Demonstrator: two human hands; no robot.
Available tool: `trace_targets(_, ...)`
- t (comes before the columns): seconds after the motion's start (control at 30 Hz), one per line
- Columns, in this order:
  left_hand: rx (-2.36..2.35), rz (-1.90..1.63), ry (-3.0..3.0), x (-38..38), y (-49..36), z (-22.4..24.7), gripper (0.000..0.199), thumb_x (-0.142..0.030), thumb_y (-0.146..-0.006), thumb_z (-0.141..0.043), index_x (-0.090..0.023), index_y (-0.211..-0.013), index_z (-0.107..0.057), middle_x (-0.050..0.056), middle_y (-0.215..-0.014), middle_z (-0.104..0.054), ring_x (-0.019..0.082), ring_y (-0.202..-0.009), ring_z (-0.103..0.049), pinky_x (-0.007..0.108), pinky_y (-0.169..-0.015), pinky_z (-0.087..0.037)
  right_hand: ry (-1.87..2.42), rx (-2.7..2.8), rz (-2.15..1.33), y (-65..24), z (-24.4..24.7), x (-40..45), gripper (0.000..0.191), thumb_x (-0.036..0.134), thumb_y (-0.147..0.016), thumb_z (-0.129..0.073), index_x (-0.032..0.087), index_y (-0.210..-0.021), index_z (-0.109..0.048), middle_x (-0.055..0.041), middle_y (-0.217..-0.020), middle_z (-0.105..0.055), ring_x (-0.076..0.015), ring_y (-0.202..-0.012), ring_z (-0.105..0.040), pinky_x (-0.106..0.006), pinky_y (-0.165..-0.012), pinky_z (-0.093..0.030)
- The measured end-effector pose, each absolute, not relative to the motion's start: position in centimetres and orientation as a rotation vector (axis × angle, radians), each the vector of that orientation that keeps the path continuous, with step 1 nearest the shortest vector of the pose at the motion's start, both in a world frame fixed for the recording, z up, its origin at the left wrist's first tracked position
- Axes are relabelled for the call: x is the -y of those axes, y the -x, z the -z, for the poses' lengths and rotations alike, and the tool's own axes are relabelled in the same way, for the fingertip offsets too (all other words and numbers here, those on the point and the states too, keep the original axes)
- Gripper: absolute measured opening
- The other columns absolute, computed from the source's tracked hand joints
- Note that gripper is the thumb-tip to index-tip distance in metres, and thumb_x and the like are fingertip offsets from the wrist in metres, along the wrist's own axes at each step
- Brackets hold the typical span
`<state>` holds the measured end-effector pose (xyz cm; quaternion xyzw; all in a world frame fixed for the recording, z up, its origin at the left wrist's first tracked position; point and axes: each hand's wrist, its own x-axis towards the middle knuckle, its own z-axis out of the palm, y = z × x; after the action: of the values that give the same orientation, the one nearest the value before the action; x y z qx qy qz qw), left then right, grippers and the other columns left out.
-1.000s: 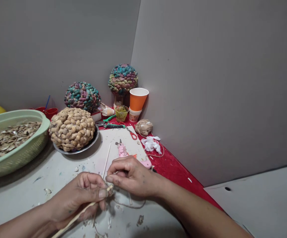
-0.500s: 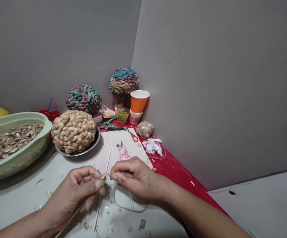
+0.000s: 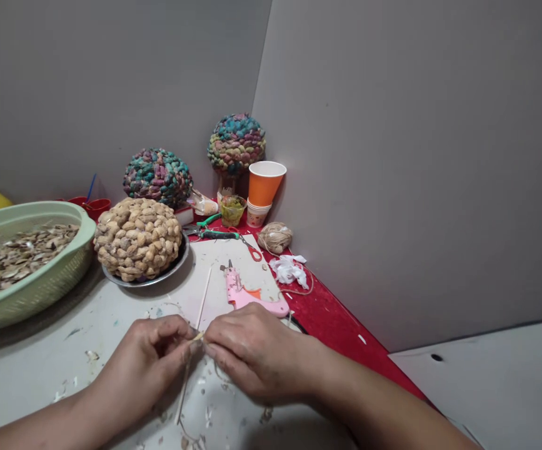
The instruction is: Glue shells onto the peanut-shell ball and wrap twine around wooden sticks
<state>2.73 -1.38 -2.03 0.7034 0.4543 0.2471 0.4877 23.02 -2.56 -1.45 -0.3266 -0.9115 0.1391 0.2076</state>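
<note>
My left hand [image 3: 158, 359] is closed in a pinch on a small pale piece [image 3: 199, 336] wound at a thin stick. My right hand [image 3: 256, 350] meets it from the right, fingers pressed together; what they pinch is hidden, though twine [image 3: 221, 375] hangs below them. A thin pale stick [image 3: 204, 299] slants up from behind the fingertips, and another length [image 3: 182, 397] runs down beneath them. Just beyond my right hand lies a pink glue gun [image 3: 234, 289].
Left: green basket of shells [image 3: 71, 265], peanut-covered ball [image 3: 139, 240] in a metal dish. Behind: two coloured balls [image 3: 158, 177], pliers [image 3: 219, 235], scissors [image 3: 254, 252], orange cup [image 3: 265, 187], twine ball [image 3: 275, 237], white crumpled plastic [image 3: 288, 270]. Grey walls rise behind and right.
Both hands have drawn together and turned, with the right fingers more curled. More of the glue gun shows, and the twine loop below the right hand is mostly hidden. The view has shifted slightly.
</note>
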Motion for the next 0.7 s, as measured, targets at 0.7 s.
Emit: trace_targets(0.7,-1.108,-0.774,-1.674,2.7,-1.7,1.9,0.018,-0.037,-0.08,-0.066,-0.019,-0.077,-0.07,-0.002,-0.055,-0.054,0.01,-0.05,-0.045,0.018,-0.047,-0.04,0.925,1.983,-1.28,-23.4,1.8,1.0,0.031,0.029,-0.094,-0.047,0.017,-0.065,-0.046,0.0059,-0.06,-0.038,-0.0078,-0.057,-0.036,-0.02,-0.054,-0.03)
